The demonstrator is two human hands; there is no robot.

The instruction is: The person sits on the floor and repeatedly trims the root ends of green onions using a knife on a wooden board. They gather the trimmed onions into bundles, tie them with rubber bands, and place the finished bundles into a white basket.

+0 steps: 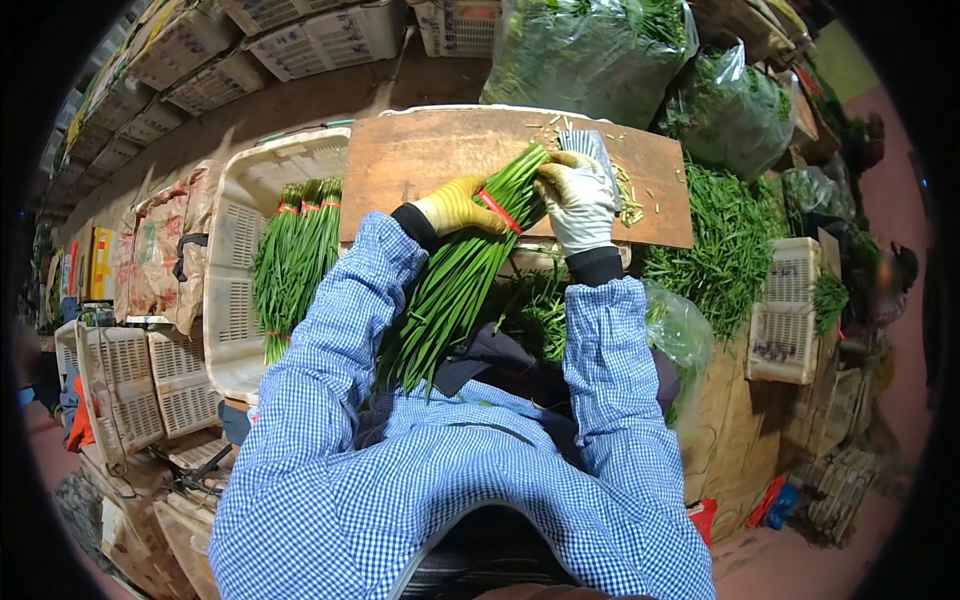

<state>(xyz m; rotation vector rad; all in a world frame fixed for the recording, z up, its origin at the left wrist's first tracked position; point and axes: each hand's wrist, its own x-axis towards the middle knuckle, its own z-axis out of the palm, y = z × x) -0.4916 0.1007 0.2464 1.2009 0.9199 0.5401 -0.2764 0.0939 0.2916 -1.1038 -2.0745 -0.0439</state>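
Note:
My left hand (459, 205), in a yellow-coated glove, grips a bunch of long green leafy stalks (459, 274) beside the red band (498, 211) around it. The leaves hang towards my lap, and the cut ends point away over a wooden board (420, 154). My right hand (579, 196), in a whitish glove, is at the bunch's cut ends with bent fingers; whether it grips them is hard to tell. Just beyond it a wide metal blade (592, 154) lies on the board, partly hidden by the hand. Short cut stem pieces (630, 202) are scattered around the blade.
Left of the board, a white plastic crate (232, 247) holds banded green bunches (300, 255). Loose greens (712, 247) lie to the right. Clear plastic bags of greens (589, 64) stand beyond the board. Stacked crates (322, 45) are at the far left. People are at the right edge.

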